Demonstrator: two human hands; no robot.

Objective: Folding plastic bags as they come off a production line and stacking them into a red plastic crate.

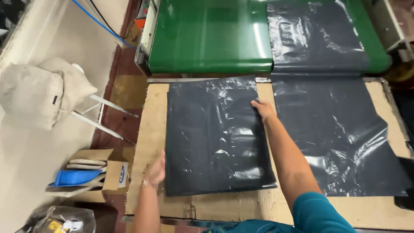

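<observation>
A stack of glossy black plastic bags lies flat on a brown cardboard-covered table. My right hand rests flat on the stack's upper right edge, fingers spread on the plastic. My left hand is blurred at the stack's lower left edge, touching or just beside it, holding nothing that I can see. To the right, another black bag runs off the green conveyor belt onto the table, with a further length of bag still lying on the belt.
A small cardboard box with blue and white items stands on the floor to the left. Stuffed beige sacks sit on a white frame beyond it. A clear plastic bag lies at bottom left. A blue cable crosses the floor.
</observation>
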